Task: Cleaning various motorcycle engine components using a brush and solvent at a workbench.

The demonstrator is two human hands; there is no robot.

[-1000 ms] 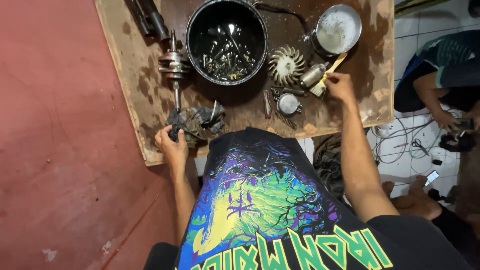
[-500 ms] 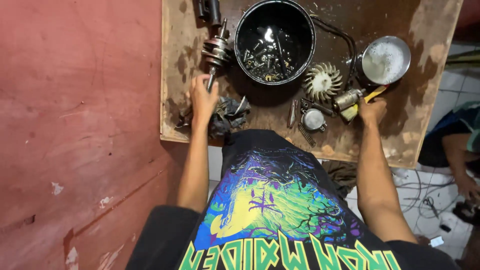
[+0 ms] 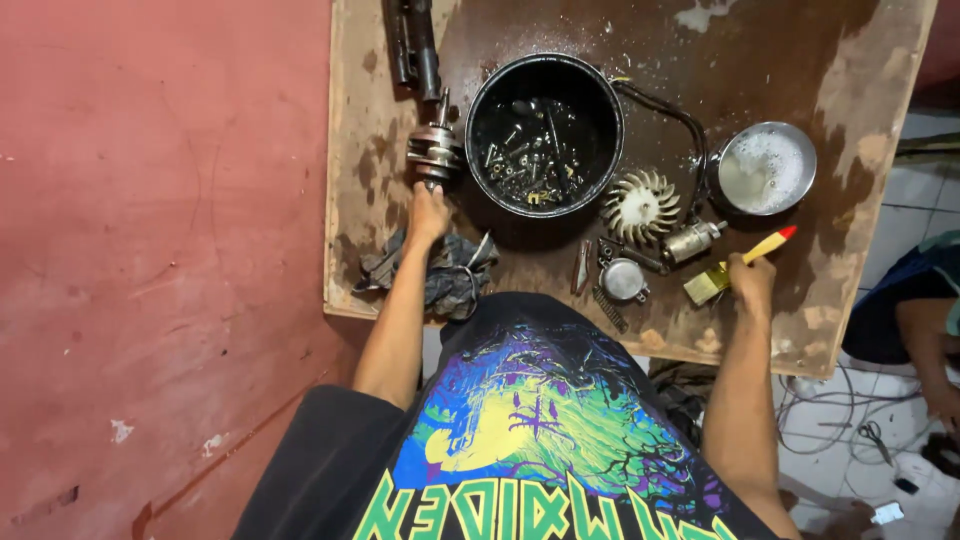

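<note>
My left hand [image 3: 430, 213] grips the metal shaft [image 3: 435, 152] beside the black pot [image 3: 545, 70]; my right hand [image 3: 752, 280] pinches a yellow brush [image 3: 738, 262].

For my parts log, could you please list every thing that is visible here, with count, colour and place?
wooden board: one, brown, stained, on floor
black tub: one, holds small metal parts, board centre
crankshaft: one, grey, left of tub
rag: one, grey, board's near edge
fan wheel: one, cream, right of tub
metal bowl: one, silver, foamy liquid, far right
paintbrush: one, yellow handle, red tip
left hand: grips crankshaft end
right hand: holds paintbrush
</note>
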